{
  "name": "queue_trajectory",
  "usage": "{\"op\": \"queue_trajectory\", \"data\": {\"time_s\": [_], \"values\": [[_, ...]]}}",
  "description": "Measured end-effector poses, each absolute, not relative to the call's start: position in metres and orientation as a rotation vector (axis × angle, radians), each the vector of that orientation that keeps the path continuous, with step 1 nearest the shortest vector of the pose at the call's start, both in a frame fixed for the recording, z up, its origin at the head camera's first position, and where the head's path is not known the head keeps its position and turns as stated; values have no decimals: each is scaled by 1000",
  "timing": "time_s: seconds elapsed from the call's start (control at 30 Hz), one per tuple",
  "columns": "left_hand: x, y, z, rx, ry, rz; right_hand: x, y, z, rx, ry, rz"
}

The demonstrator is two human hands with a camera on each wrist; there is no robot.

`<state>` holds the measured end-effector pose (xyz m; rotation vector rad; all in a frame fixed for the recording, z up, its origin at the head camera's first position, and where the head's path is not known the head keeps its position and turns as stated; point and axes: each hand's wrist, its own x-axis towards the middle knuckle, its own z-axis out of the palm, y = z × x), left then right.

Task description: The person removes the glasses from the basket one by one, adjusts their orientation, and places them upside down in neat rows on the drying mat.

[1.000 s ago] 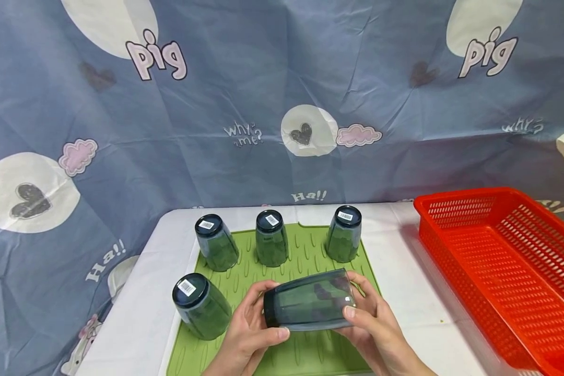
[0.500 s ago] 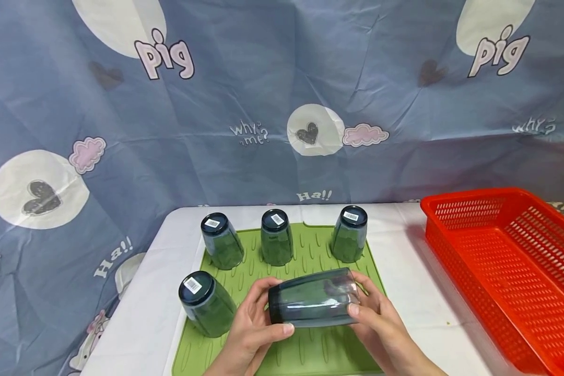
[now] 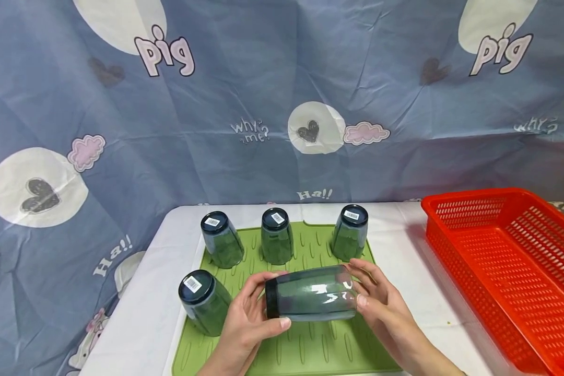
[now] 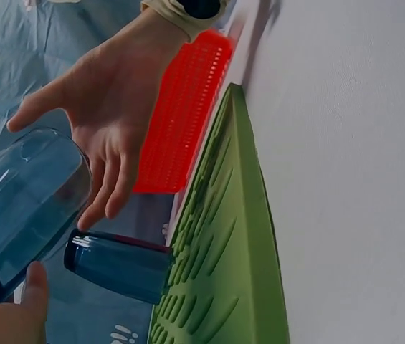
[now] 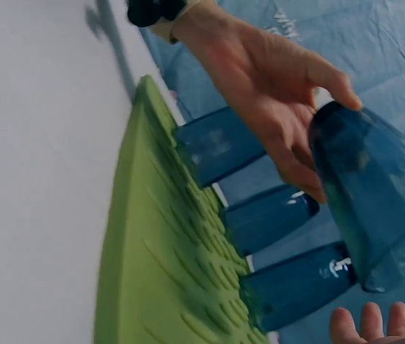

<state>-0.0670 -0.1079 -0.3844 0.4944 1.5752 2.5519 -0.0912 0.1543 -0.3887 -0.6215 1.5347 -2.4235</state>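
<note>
A smoky blue-green drinking glass lies sideways in the air above the green drying mat, its mouth to the right. My left hand grips the thick base end, thumb in front and fingers behind. At the mouth, my right hand has its fingers extended and spread beside the rim; the right wrist view shows its fingertips apart from the glass. Several matching glasses stand upside down on the mat: one at front left, one at back left, one at back middle, one at back right.
To the right, a red perforated plastic basket stands on the white tablecloth. Behind the table hangs a blue printed cloth. Barcode stickers are on the bases of the upturned glasses.
My right thumb and fingers have loosened from the glass's mouth and spread. The glass has turned closer to level, still in my left hand. The standing glasses have stayed put.
</note>
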Motion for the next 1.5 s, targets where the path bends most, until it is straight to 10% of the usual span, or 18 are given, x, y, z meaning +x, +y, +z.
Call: {"op": "queue_trajectory", "data": {"time_s": [1.5], "values": [[-67, -116, -366, 194, 1967, 2460, -129, 201, -383, -704, 2076, -2536]]}}
